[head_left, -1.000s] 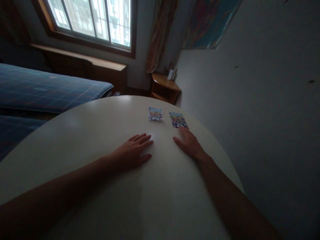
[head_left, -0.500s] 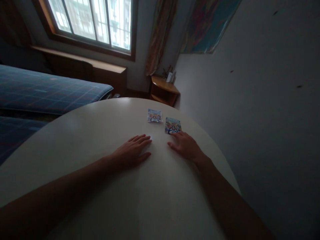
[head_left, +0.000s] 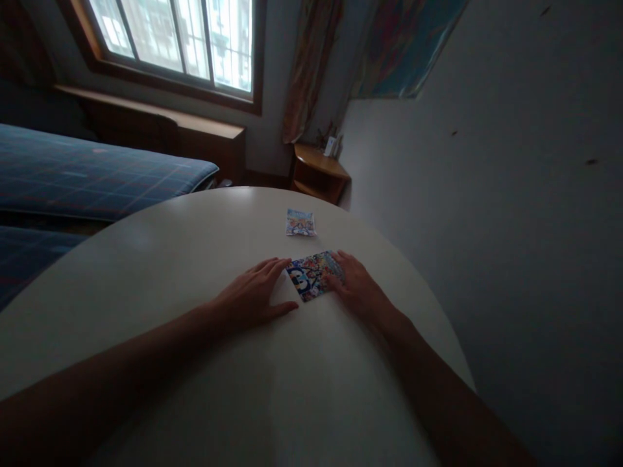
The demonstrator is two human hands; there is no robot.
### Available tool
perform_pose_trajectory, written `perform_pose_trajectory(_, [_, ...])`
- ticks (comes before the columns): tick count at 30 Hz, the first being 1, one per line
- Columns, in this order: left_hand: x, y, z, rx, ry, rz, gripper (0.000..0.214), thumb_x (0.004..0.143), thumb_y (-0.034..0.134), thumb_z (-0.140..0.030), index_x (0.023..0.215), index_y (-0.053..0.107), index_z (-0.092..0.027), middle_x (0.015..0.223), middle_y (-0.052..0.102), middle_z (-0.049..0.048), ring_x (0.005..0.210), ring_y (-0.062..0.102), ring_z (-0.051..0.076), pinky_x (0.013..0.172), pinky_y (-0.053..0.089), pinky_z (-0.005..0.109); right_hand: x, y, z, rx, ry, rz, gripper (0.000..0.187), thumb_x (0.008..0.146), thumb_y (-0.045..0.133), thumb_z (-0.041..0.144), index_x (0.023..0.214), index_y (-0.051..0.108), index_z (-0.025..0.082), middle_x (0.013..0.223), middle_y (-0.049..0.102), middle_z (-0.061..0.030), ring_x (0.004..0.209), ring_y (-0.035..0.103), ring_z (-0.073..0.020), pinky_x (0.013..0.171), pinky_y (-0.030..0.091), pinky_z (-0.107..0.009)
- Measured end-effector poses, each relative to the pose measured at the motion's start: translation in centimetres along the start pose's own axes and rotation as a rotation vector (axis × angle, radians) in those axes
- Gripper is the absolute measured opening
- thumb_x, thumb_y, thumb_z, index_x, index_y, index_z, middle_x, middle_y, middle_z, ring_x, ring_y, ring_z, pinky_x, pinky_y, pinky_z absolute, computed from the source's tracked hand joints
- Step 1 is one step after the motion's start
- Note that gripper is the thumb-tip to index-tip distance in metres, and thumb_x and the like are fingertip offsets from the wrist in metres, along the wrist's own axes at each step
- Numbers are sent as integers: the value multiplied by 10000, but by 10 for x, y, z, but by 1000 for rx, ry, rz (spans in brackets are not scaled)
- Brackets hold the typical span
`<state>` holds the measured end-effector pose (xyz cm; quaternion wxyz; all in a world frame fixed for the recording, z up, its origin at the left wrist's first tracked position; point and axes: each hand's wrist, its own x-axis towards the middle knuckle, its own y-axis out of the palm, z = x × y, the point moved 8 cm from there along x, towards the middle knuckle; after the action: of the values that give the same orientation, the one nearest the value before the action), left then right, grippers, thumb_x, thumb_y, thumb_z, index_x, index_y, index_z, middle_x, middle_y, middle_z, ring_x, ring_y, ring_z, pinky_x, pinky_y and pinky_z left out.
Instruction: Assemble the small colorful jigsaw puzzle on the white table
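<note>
A flat, square card (head_left: 311,274) with busy multicoloured print lies turned at an angle between my hands. My right hand (head_left: 359,284) grips its right side, thumb on the printed face and fingers along the far edge. At the card's left corner are the fingertips of my left hand (head_left: 253,290), with thumb and fingers apart; whether they press on it I cannot tell. Farther back on the white round table (head_left: 204,233) lies a small printed packet (head_left: 300,223) with similar colours and a crinkled edge. Neither hand touches that packet.
Close on the right rises a pale wall (head_left: 467,214). A mattress with blue plaid cover (head_left: 107,168) stands beyond the table's left edge. Past the far rim are a small wooden corner stand (head_left: 321,165) and a window (head_left: 175,39).
My right hand has taken hold of the card, drawn it nearer and leftward, and turned it. My left fingertips now meet its left corner. The packet stays put.
</note>
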<state>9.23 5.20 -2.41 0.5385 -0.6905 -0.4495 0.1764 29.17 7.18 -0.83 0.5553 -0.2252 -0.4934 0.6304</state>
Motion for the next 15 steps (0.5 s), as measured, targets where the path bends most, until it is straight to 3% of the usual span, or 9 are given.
perform_pose_trajectory(2, [0,1,0,1,3,6,918,818,610,-654,1506,320,-120,1510,444,174,1398,405,336,1136,388,481,0,7,-6,22,34,49,528,944,523,460,1378,541,158,1458,508,-180,1402,410,-325,1183,280,-551])
perform_pose_trajectory(5, [2,1,0,1,19,-6,959,784,643,-662,1506,314,-124,1505,447,172,1395,404,342,1146,370,483,-4,12,17,169,-79,131,492,934,546,485,1345,564,216,1447,526,-138,1366,460,-291,1167,332,-514])
perform_pose_trajectory(7, [4,1,0,-1,25,-16,952,780,652,-648,1501,320,-123,1487,461,175,1378,423,342,1143,373,477,-6,10,30,318,-79,137,478,925,567,477,1340,552,239,1425,539,-125,1312,515,-276,1102,423,-496])
perform_pose_trajectory(10, [6,0,1,-20,3,-16,894,804,640,-608,1490,335,-122,1465,480,171,1347,452,326,1125,396,458,-5,9,29,519,65,97,476,891,607,472,1300,557,234,1376,560,-136,1223,580,-277,965,529,-467])
perform_pose_trajectory(15, [7,-3,2,-67,10,-19,834,782,677,-505,1467,362,-149,1406,530,146,1306,474,312,1109,410,453,-3,12,11,787,295,-2,505,821,675,505,1249,575,256,1391,550,-116,1354,460,-291,1051,451,-483])
